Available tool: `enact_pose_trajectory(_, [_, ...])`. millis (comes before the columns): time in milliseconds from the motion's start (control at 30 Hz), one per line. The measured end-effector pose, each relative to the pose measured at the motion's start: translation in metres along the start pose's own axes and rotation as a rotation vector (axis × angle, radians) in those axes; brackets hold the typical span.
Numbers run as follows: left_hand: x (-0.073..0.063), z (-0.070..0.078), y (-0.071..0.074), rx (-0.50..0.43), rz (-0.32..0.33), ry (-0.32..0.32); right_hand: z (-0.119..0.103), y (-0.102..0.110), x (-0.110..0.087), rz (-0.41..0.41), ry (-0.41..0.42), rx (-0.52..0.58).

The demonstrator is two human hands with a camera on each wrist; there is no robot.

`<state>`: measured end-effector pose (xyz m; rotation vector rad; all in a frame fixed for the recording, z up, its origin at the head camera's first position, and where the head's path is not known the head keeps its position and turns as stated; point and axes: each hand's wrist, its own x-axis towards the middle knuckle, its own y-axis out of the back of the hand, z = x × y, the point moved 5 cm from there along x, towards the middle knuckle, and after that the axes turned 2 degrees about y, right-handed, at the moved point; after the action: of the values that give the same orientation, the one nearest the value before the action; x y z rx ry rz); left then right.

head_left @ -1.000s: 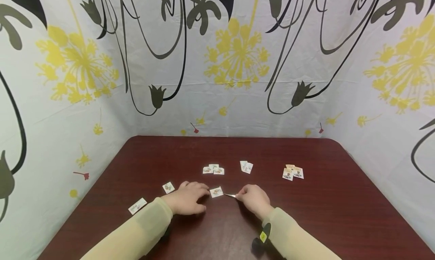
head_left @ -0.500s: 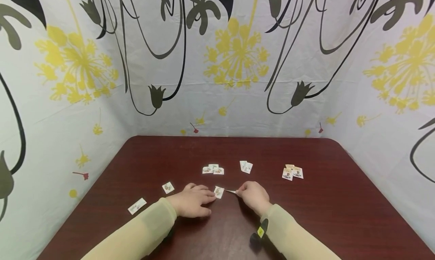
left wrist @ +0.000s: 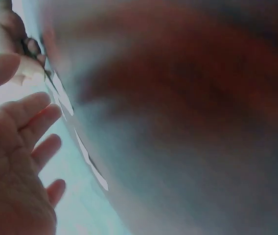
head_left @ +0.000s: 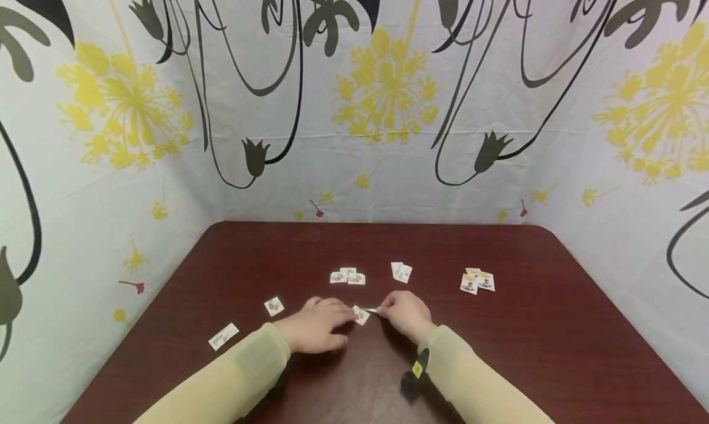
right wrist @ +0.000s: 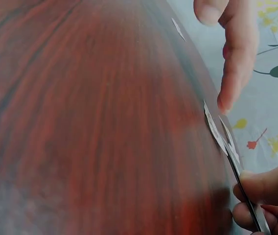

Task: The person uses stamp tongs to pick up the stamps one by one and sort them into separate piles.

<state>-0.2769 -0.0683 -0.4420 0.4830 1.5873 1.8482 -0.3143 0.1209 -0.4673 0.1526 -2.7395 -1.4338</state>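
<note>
A small white picture card (head_left: 362,316) lies on the table between the two hands. My right hand (head_left: 407,315) pinches a pair of thin metal tweezers (right wrist: 241,183), whose tip reaches over the card's far edge in the head view. My left hand (head_left: 318,325) rests with its fingers spread and relaxed. Its fingertips (head_left: 350,314) are at the card's left edge; whether they press on it I cannot tell. In the left wrist view the left palm (left wrist: 11,166) fills the left side, and the cards show only as thin slivers.
Beyond the hands lie three small card groups: a left one (head_left: 356,279), a middle one (head_left: 403,272) and a right one (head_left: 485,281). A single card (head_left: 274,306) and a longer card piece (head_left: 224,336) lie left. A patterned cloth (head_left: 354,184) surrounds the dark red table (head_left: 277,245).
The card has turned and shifted slightly right. My left hand has moved right up to its edge. My right hand has come left and slightly away from me, bringing the tweezers over the card.
</note>
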Motion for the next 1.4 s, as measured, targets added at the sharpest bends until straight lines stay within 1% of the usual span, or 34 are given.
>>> enact_pose_trajectory(33, [0.0, -0.002, 0.0, 0.002, -0.006, 0.012, 0.0, 0.0, 0.0, 0.0, 0.001, -0.001])
enact_pose_trajectory(167, [0.0, -0.004, -0.004, 0.019, -0.071, 0.038, 0.0, 0.0, -0.001, -0.003, 0.019, -0.003])
enact_pose_trajectory(233, [-0.001, -0.003, -0.005, 0.026, -0.08, 0.044, 0.001, 0.001, -0.002, 0.0, 0.021, -0.001])
enact_pose_trajectory(333, [-0.002, -0.001, -0.006, 0.041, -0.069, 0.053, 0.005, 0.004, -0.004, 0.012, 0.007, 0.003])
enact_pose_trajectory(467, [-0.001, 0.002, -0.008, 0.061, -0.042, 0.067, 0.013, 0.009, -0.01, 0.021, -0.046, 0.017])
enact_pose_trajectory(600, [-0.002, 0.006, -0.008, 0.059, -0.032, 0.081, 0.017, 0.013, -0.016, 0.015, -0.081, 0.028])
enact_pose_trajectory(800, [-0.002, 0.009, -0.008, 0.077, -0.015, 0.08, 0.015, 0.012, -0.019, 0.011, -0.08, 0.044])
enact_pose_trajectory(967, [-0.002, 0.01, -0.007, 0.081, -0.032, 0.1, 0.01, 0.008, -0.019, 0.01, -0.07, 0.054])
enact_pose_trajectory(1133, [-0.003, 0.01, -0.006, 0.081, -0.04, 0.111, 0.008, 0.005, -0.019, 0.014, -0.079, 0.074])
enact_pose_trajectory(1400, [-0.004, 0.008, -0.006, 0.069, -0.045, 0.096, 0.009, 0.001, -0.019, 0.023, -0.092, 0.074])
